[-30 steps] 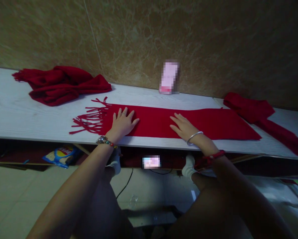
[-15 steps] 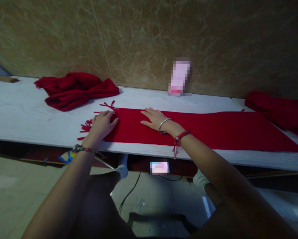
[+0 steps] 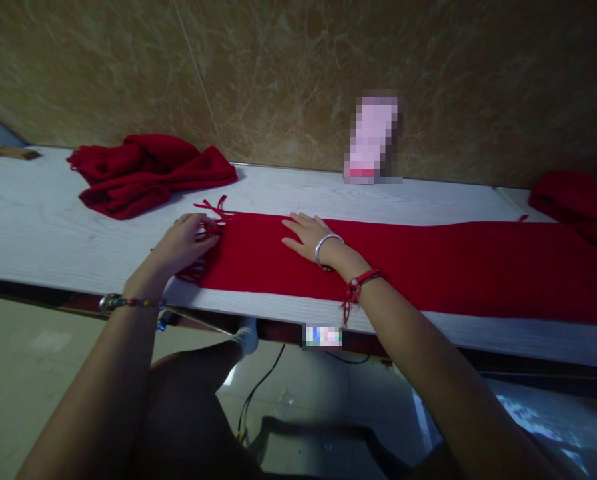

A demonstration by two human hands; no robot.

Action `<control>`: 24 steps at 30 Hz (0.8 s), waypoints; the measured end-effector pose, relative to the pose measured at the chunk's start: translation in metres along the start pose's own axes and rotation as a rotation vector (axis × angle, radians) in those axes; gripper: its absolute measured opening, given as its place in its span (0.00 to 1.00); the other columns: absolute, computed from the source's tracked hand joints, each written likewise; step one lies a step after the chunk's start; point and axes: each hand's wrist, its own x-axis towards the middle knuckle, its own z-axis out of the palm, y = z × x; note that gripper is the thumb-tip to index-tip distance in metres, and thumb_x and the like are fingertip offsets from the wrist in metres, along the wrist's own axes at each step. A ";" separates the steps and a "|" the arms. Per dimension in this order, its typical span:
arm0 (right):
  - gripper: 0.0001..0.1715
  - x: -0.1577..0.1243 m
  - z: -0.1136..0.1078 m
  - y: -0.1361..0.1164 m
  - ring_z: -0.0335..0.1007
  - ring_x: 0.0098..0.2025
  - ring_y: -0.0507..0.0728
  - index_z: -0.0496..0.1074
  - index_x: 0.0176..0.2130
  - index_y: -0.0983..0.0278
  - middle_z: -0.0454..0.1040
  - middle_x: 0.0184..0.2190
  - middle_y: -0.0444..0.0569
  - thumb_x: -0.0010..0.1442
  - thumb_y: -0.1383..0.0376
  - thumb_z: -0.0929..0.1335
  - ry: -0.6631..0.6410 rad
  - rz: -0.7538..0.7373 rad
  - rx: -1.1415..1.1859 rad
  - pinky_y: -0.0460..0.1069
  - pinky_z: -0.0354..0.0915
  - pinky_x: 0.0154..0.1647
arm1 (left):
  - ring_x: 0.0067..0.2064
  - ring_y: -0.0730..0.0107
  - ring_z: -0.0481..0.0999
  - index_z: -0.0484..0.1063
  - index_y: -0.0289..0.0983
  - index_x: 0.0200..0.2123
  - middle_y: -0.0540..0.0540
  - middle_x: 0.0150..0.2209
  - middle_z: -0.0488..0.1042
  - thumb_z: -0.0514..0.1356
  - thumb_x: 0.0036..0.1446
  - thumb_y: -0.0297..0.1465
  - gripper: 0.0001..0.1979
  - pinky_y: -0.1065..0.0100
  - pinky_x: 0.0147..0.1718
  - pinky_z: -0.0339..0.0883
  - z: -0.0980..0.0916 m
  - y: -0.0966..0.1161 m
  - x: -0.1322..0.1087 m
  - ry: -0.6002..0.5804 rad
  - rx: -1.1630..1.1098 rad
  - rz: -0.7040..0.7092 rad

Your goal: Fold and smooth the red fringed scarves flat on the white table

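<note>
A long red scarf (image 3: 428, 267) lies flat along the white table (image 3: 38, 227), its fringed end (image 3: 206, 230) to the left. My left hand (image 3: 178, 243) rests on that fringe with the fingers curled over the strands. My right hand (image 3: 308, 237) lies flat on the scarf a little to the right, fingers stretched out, a silver bangle and a red cord on the wrist.
A crumpled red scarf (image 3: 148, 173) sits at the back left of the table. Another red cloth (image 3: 578, 203) lies at the far right. A blurred pink object (image 3: 371, 140) leans against the brown marbled wall. Below the table edge are my knees, a cable and tiled floor.
My left hand slid left from the scarf's body onto the fringe and curled over it. My right hand moved left along the scarf. The view shifted left.
</note>
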 end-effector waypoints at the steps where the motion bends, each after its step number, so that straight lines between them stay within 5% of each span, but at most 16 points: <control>1: 0.31 0.001 0.000 0.000 0.43 0.67 0.61 0.57 0.63 0.63 0.51 0.66 0.51 0.64 0.56 0.60 0.002 0.003 0.008 0.60 0.42 0.66 | 0.52 0.59 0.67 0.68 0.28 0.46 0.36 0.49 0.70 0.53 0.54 0.30 0.17 0.63 0.53 0.59 0.000 0.001 0.001 -0.025 0.013 -0.008; 5: 0.30 0.004 0.003 0.002 0.44 0.67 0.61 0.58 0.62 0.62 0.52 0.66 0.51 0.64 0.56 0.60 0.015 -0.019 0.028 0.62 0.43 0.66 | 0.52 0.56 0.68 0.71 0.26 0.45 0.34 0.48 0.71 0.54 0.54 0.27 0.16 0.61 0.53 0.60 0.000 0.006 0.010 -0.085 0.097 -0.083; 13: 0.30 0.001 -0.002 0.001 0.45 0.67 0.60 0.57 0.63 0.64 0.51 0.66 0.52 0.64 0.58 0.60 -0.006 -0.007 0.006 0.61 0.43 0.66 | 0.63 0.38 0.51 0.72 0.31 0.49 0.36 0.63 0.57 0.54 0.54 0.26 0.19 0.37 0.57 0.47 -0.003 0.013 -0.001 0.216 0.168 -0.342; 16: 0.29 0.002 -0.002 0.002 0.46 0.66 0.60 0.58 0.62 0.63 0.53 0.66 0.52 0.64 0.58 0.60 0.008 -0.025 -0.001 0.62 0.44 0.65 | 0.65 0.30 0.41 0.65 0.25 0.55 0.33 0.66 0.49 0.53 0.54 0.28 0.25 0.33 0.58 0.36 -0.010 0.011 -0.009 0.309 0.149 -0.502; 18: 0.29 0.002 -0.001 0.002 0.47 0.66 0.60 0.58 0.62 0.63 0.53 0.65 0.52 0.64 0.58 0.60 0.017 -0.032 0.003 0.62 0.45 0.65 | 0.65 0.29 0.41 0.60 0.24 0.59 0.29 0.66 0.45 0.52 0.54 0.28 0.28 0.33 0.57 0.39 -0.013 0.011 -0.010 0.356 0.111 -0.540; 21: 0.29 0.002 -0.001 0.002 0.46 0.66 0.60 0.58 0.62 0.63 0.53 0.66 0.52 0.64 0.59 0.60 0.012 -0.020 0.007 0.61 0.44 0.65 | 0.63 0.45 0.55 0.64 0.27 0.56 0.29 0.61 0.58 0.49 0.56 0.27 0.25 0.47 0.58 0.51 -0.011 0.015 -0.004 0.300 0.069 -0.296; 24: 0.29 0.001 -0.002 0.002 0.46 0.67 0.60 0.57 0.62 0.64 0.52 0.66 0.52 0.64 0.59 0.61 0.004 -0.018 0.009 0.60 0.44 0.66 | 0.55 0.60 0.67 0.71 0.29 0.49 0.35 0.51 0.70 0.47 0.56 0.25 0.21 0.62 0.56 0.58 -0.001 0.020 0.005 0.069 0.089 0.032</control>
